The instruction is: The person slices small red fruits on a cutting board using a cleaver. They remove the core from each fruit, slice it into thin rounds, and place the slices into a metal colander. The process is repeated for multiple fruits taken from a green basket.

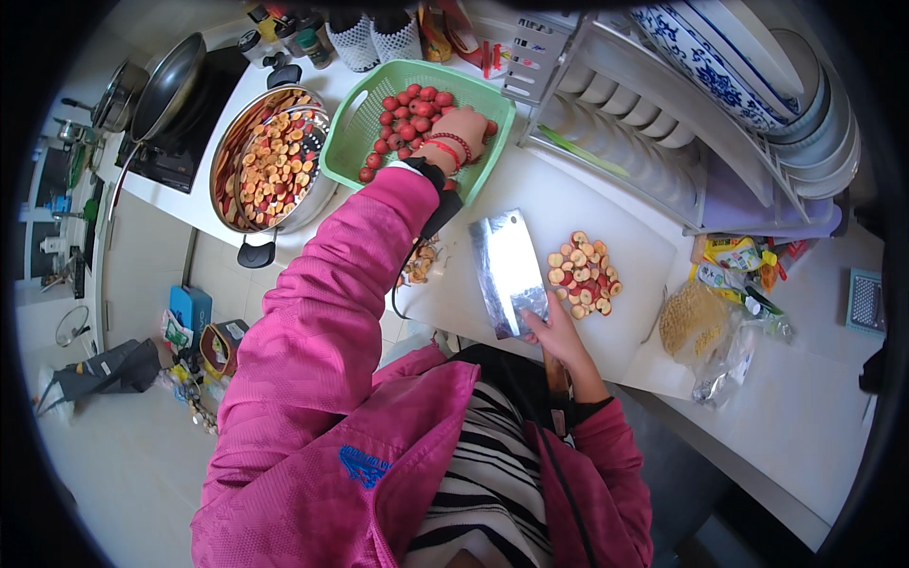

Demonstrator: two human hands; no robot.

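My left hand (465, 133) reaches into a green plastic basket (346, 138) among whole red hawthorn fruits (406, 126). Its fingers point away and down, so whatever they grip is hidden. In my right hand (559, 332) is a cleaver, with its broad, shiny blade (505, 266) over a white cutting board (643, 259). Just right of the blade, a pile of halved hawthorns (584, 278) lies on the board, cut faces and red skins showing. Brown and pale scraps (420, 264) lie at the board's left, partly behind my left sleeve.
A steel pot (312, 206) holding many cut fruit pieces stands left of the basket. Beyond it, a wok (170, 85) sits by the black cooktop (181, 160). A dish rack (611, 149) with bowls and plates borders the board. Food bags (692, 319) and a grater (865, 302) lie right.
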